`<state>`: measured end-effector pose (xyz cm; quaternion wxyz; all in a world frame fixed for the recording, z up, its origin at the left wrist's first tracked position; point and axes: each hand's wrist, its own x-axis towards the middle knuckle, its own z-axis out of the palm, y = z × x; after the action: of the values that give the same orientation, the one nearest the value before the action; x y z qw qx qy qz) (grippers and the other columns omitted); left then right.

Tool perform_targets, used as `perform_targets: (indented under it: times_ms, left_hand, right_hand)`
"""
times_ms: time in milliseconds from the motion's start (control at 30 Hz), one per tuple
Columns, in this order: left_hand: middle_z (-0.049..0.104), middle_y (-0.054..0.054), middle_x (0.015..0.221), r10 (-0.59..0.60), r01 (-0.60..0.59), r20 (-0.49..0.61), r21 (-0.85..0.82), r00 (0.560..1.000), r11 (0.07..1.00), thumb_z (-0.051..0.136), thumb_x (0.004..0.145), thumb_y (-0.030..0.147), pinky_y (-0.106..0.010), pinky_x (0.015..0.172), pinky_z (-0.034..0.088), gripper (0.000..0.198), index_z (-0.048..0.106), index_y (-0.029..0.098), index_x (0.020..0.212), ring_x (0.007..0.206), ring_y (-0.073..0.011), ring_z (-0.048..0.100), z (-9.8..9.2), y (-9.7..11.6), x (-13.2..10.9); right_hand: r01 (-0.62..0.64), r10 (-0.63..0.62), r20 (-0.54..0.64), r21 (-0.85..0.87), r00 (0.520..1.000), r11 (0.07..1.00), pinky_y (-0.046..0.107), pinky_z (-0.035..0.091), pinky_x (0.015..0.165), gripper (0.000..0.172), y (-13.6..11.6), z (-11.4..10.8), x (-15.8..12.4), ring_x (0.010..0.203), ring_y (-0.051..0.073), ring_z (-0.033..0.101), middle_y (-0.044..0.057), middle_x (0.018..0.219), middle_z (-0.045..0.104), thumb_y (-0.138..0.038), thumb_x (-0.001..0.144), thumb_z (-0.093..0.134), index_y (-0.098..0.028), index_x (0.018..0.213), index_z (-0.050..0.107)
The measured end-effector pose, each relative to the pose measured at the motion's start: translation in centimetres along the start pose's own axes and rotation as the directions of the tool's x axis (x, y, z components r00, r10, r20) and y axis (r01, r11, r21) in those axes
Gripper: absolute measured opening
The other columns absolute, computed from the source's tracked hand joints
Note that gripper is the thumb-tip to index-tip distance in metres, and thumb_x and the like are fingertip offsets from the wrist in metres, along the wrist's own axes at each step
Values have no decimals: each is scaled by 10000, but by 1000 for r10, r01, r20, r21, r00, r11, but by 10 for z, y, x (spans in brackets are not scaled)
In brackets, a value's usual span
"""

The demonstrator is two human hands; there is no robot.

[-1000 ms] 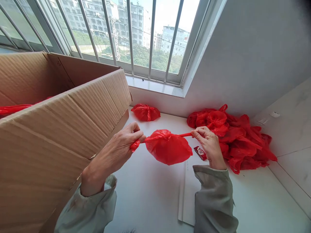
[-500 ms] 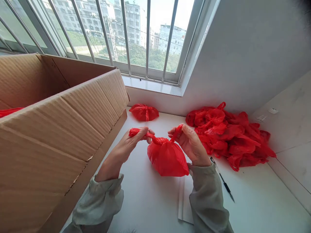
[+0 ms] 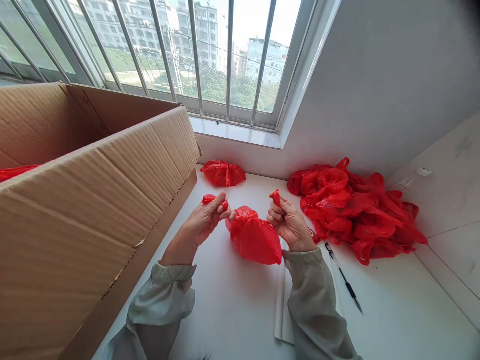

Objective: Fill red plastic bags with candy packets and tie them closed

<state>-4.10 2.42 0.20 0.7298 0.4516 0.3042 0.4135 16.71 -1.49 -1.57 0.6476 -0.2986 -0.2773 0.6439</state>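
Note:
A filled red plastic bag [image 3: 255,240] is between my two hands over the white table, its contents hidden. My left hand [image 3: 206,220] is closed around one twisted handle of it, the end poking out above the thumb. On the other side, my right hand [image 3: 288,222] grips the second handle in a fist, with its tip showing over the fingers. The bag's neck is gathered at the top between the fists.
A large open cardboard box [image 3: 112,200] fills the left side, with some red plastic inside. Another tied red bag [image 3: 224,173] lies by the wall. At right are a heap of red bags [image 3: 352,205] and a pen [image 3: 347,282]. A barred window [image 3: 210,65] is behind.
Both hands have closed into tighter fists on the handles. My right hand has drawn slightly left and the bag has shifted a little left and up.

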Motion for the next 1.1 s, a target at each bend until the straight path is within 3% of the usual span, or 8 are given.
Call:
perform_targets:
  times_ms: [200, 400, 533, 633, 700, 867, 1100]
  left_hand:
    - [430, 63, 518, -4, 6, -25, 72, 1000, 997, 712, 756, 492, -267, 639, 402, 473, 448, 165, 537, 542, -105, 536, -10, 0, 1]
    - [492, 45, 536, 87, -87, -2, -39, 996, 995, 678, 793, 490, -260, 717, 441, 442, 492, 164, 560, 638, -125, 588, -11, -4, 4]
    - [623, -9, 669, 182, -168, 84, -147, 980, 975, 548, 867, 547, -274, 745, 461, 445, 534, 171, 628, 749, -158, 616, -10, -9, 8]
    - [647, -28, 705, 217, -194, 127, -174, 968, 966, 496, 872, 593, -280, 682, 463, 460, 544, 178, 680, 717, -169, 606, -8, -13, 11]
    - [586, 0, 612, 197, -170, 119, -208, 973, 963, 486, 873, 601, -274, 649, 458, 468, 525, 180, 671, 603, -140, 556, -8, -15, 13]
    - [265, 88, 427, 24, -10, 41, -306, 999, 952, 516, 906, 493, -213, 544, 414, 486, 374, 178, 564, 401, -64, 280, -18, -16, 19]
    - [191, 96, 446, -91, 106, 78, -208, 993, 972, 496, 930, 428, -194, 461, 360, 467, 332, 188, 565, 392, -61, 225, -21, -11, 14]
  right_hand:
    - [-64, 64, -38, -9, 997, 998, 152, 199, 367, 167, 8, -15, 13, 414, 42, 107, -120, 510, 136, -276, 761, 724, -179, 768, 589]
    - [-50, 51, -37, 30, 998, 998, 154, 264, 397, 160, 17, -16, 15, 435, 49, 169, -105, 539, 205, -289, 781, 708, -183, 793, 589]
    - [-44, 41, 32, 69, 999, 997, 180, 397, 527, 136, 18, -7, 13, 522, 59, 324, -73, 619, 327, -250, 795, 690, -182, 885, 614]
    - [-59, 50, 120, 73, 991, 996, 183, 383, 523, 117, 19, -3, 12, 534, 68, 325, -65, 622, 315, -273, 822, 662, -178, 830, 596]
    - [-80, 70, 150, 62, 986, 995, 175, 332, 475, 182, 21, -5, 13, 502, 71, 265, -71, 596, 263, -311, 846, 636, -183, 751, 548]
    - [-159, 161, 163, -22, 973, 987, 174, 275, 439, 264, 27, -12, 16, 478, 76, 157, -86, 573, 172, -355, 833, 651, -187, 710, 489]
    - [-228, 247, 234, -108, 940, 968, 174, 288, 453, 296, 26, -10, 13, 493, 67, 175, -82, 587, 195, -381, 800, 685, -176, 708, 492]
